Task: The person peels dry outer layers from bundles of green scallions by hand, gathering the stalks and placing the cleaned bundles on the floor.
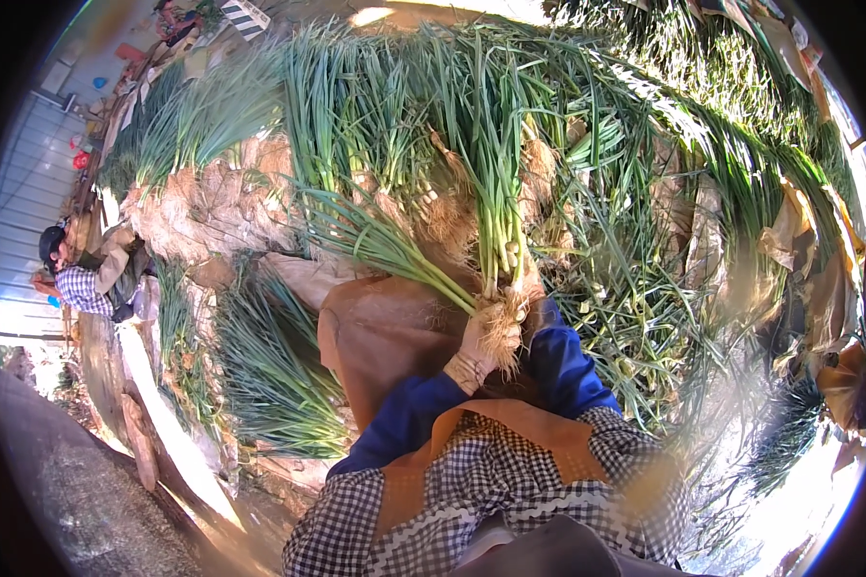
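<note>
My left hand (473, 354) is closed on the root end of a few green garlic stalks (394, 248), whose leaves fan out to the upper left. A tuft of pale brown roots (499, 337) hangs over its fingers. Just beside it, my right hand (531, 287) wraps round the white lower stems of a thicker green garlic bunch (496, 183). That bunch points away from me, and its leaf tips reach the far pile. The two hands nearly touch, and some of the right fingers are hidden behind stems and roots. A brown apron (385, 332) covers my lap below them.
Piled green garlic (356, 106) lies ahead, roots toward me. Another bundle (279, 370) rests to my left, and loose leaves (625, 298) are strewn to my right. Another person (87, 279) sits at far left beside a root-covered heap (212, 216). Wooden poles (178, 423) lie lower left.
</note>
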The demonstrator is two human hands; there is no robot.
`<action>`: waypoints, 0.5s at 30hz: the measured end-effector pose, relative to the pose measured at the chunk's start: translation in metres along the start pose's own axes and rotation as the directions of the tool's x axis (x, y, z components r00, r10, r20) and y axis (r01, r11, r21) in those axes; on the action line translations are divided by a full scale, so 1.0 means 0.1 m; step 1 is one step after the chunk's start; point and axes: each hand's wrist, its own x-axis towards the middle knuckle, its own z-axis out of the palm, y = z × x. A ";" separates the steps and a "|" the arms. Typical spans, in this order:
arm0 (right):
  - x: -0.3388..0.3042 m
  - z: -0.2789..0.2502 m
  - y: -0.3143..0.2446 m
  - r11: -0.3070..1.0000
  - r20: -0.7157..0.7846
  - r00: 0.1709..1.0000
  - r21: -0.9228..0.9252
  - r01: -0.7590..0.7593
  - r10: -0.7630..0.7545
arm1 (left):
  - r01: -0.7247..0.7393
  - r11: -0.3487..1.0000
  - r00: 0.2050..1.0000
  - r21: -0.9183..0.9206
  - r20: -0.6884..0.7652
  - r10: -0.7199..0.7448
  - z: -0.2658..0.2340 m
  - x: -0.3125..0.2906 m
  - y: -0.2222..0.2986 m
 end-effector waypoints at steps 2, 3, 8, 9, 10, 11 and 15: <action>0.10 -0.37 0.09 0.996 0.093 0.995 0.093 0.017 -0.025 | -0.008 0.998 1.000 0.059 -0.025 0.010 -0.09 0.01 0.01; 0.12 -0.63 0.08 0.961 0.167 0.986 -0.267 0.068 -0.023 | -0.028 0.992 0.993 0.122 -0.109 0.042 -0.12 0.04 -0.01; -0.06 -1.19 -0.24 -0.252 0.116 0.968 -0.952 0.172 0.222 | -0.120 0.950 0.914 0.288 -0.341 0.219 -0.19 0.10 0.03; -0.17 -1.02 -0.38 -0.395 0.068 0.978 -0.908 0.143 0.199 | -0.149 0.931 0.890 0.334 -0.365 0.273 -0.20 0.07 0.01; -0.25 -0.87 -0.52 -0.515 0.056 0.991 -0.850 0.113 0.124 | -0.152 0.934 0.892 0.324 -0.362 0.271 -0.20 0.08 -0.03; -0.27 -0.76 -0.67 -0.592 0.112 0.994 -0.800 0.096 0.009 | -0.155 0.928 0.874 0.339 -0.391 0.288 -0.19 0.14 -0.08; -0.05 -0.26 -0.93 -0.532 0.414 0.868 -0.817 0.223 -0.273 | -0.193 0.760 0.835 0.620 -0.302 0.459 -0.38 0.30 -0.20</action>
